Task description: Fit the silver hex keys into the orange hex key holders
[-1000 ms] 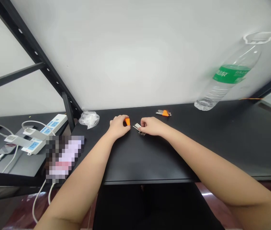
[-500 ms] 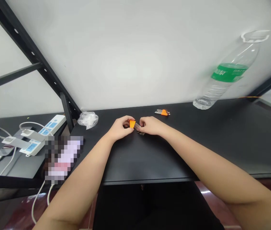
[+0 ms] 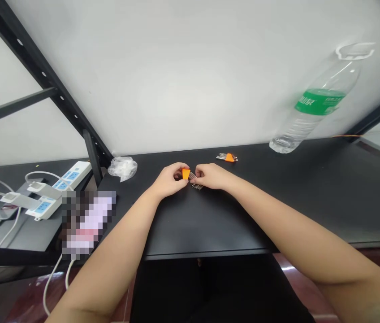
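Mid-frame, I have the metal rods slanting from the orange holder toward lower right; whether any sit inside, I can't tell. My left hand, reaching inward, pinches the holder; my right hand clamps the rods. Right of centre, a second orange holder carries rods lying near-sideways.

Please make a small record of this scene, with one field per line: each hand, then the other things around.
left hand: the left hand pinches an orange holder between thumb and fingers
right hand: the right hand has its fingers on thin metal rods, probably hex keys, beside the holder
surface: black table
behind right hand: second orange holder with metal rods
right: clear plastic bottle with green label
left: crumpled clear plastic bag; white power strip
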Available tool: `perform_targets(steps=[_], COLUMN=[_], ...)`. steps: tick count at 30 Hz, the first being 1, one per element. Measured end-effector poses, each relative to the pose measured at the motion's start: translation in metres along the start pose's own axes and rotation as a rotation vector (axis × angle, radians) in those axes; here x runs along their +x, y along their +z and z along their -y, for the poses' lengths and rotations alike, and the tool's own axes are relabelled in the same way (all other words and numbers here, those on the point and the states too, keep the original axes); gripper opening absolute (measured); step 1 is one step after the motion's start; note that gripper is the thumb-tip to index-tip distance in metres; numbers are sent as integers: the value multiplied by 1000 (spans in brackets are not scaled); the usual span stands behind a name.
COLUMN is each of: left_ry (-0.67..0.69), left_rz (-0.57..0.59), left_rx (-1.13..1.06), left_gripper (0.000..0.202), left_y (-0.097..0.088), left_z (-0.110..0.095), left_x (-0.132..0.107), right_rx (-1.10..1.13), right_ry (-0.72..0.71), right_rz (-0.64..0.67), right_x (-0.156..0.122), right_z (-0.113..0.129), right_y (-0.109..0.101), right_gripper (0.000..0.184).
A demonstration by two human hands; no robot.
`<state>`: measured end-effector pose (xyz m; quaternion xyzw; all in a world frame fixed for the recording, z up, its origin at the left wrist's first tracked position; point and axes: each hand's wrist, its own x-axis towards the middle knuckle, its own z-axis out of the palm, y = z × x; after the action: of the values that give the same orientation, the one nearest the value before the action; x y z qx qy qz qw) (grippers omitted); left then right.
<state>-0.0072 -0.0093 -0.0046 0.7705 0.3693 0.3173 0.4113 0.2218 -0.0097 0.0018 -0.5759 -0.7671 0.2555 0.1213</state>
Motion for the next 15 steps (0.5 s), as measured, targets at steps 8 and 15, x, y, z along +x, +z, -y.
perform_targets(steps=[8,15], left_ry=[0,-59], left_rz=[-17,-170], left_rx=[-49,-353], left_gripper=[44,51], left_y=[-2,-3], left_z=[1,12], left_x=[2,9], right_rx=[163,-120], right_ry=[-6,24], right_rz=[178,159], right_x=[-12,-12], right_z=[4,8], right_y=[-14,-15], right_gripper=[12,9])
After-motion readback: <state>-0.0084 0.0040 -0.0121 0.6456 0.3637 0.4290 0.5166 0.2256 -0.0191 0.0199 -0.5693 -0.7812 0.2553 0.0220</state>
